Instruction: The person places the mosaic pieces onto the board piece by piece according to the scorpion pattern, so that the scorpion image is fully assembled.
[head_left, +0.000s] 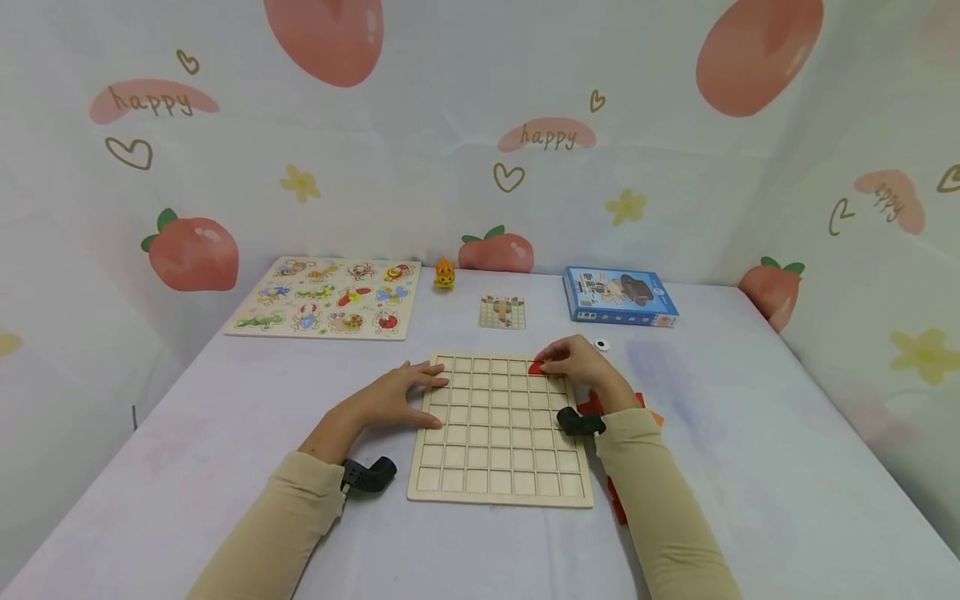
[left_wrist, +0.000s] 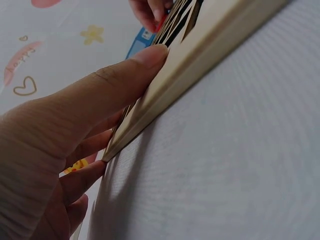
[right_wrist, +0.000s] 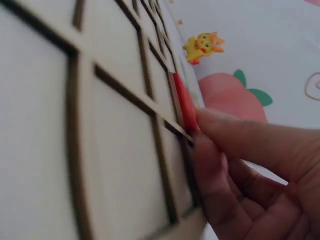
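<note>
So the wooden grid board (head_left: 501, 458) sits flat around the middle of the worktop (head_left: 772, 467), squared up roughly with the near edge. The left hand (head_left: 393, 396) is spread, thumb and fingers well apart, with the thumb tip on the rim along the board's left side. The right hand (head_left: 577, 360) is pinching a small red piece (head_left: 536, 367) between thumb and finger, at the board's row nearest the far edge of the worktop, toward the right. Can't tell if it's fully down in its cell or just tipped against the divider; the right wrist view makes it look tilted.

Where I'd expect trouble: if that red piece gets let go while it's cocked on a divider, it could catch there or flip into the neighbouring cell. The left hand's touch looks pretty light, so a hard push might skid or twist the board. Also, loose red pieces (head_left: 617, 502) and an orange piece (head_left: 657, 418) lie toward the right edge of the worktop, partly hidden by the right sleeve (head_left: 663, 500). Dragging that arm back low could scatter them, imo.
</note>
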